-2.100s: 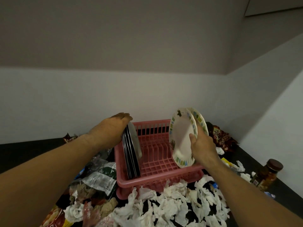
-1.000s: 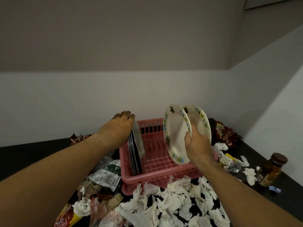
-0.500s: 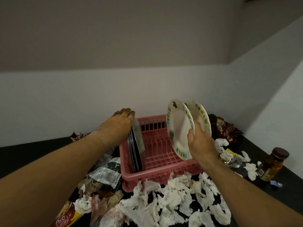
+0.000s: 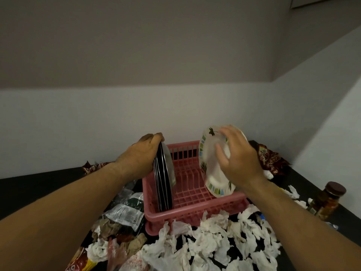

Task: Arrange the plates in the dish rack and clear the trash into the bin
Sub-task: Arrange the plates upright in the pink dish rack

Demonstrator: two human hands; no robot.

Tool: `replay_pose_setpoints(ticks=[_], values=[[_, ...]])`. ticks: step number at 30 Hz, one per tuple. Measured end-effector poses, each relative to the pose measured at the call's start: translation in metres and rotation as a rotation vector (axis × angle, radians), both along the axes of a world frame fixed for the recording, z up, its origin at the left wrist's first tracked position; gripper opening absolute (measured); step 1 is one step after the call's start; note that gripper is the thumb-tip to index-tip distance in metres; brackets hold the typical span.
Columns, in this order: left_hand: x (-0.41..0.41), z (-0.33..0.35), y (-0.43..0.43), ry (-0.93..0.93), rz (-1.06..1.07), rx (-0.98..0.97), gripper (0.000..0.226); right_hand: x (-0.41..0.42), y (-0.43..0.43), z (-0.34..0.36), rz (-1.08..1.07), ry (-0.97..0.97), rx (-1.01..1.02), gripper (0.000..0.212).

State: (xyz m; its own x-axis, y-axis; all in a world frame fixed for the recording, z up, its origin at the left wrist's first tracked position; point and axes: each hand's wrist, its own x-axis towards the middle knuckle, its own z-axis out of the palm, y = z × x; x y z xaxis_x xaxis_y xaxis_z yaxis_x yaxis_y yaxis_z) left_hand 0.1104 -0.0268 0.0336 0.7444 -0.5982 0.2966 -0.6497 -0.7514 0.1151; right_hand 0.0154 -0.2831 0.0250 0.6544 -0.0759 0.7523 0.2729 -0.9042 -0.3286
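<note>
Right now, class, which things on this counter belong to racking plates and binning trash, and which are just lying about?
Job: pink dish rack; dark plates gripped by the left hand; patterned plates at the right hand; crumpled tissues; plastic wrappers.
Lying about: brown-lidded jar.

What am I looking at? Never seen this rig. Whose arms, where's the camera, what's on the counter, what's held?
No machine here: these are a person's bare arms, filmed by one wide-angle camera worn on their head, looking forward and down. On a black counter sits a pink rack. The left hand grips the top of a stack of dark plates standing on edge at the rack's left end. The right hand, blurred by motion, holds a patterned plate tilted at the right end. Crumpled tissues lie in front of the rack, wrappers to its left, and a jar at far right.
</note>
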Motion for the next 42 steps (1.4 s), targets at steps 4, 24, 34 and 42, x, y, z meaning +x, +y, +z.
replay_pose_setpoints(ticks=[4,24,34,42], values=[[0.003,-0.003,0.001,-0.029,-0.023,0.035,0.076,0.003,0.060,-0.011,0.235,0.419,0.241,0.046],[0.009,-0.015,0.013,-0.081,-0.071,-0.107,0.063,0.032,0.103,-0.037,0.081,0.562,0.187,0.043],[0.003,-0.014,0.011,-0.185,-0.003,0.028,0.068,0.045,0.085,0.034,-0.030,0.413,0.014,0.037],[-0.001,-0.005,0.008,-0.157,0.013,0.105,0.096,0.039,0.036,0.072,-0.153,0.341,0.006,0.043]])
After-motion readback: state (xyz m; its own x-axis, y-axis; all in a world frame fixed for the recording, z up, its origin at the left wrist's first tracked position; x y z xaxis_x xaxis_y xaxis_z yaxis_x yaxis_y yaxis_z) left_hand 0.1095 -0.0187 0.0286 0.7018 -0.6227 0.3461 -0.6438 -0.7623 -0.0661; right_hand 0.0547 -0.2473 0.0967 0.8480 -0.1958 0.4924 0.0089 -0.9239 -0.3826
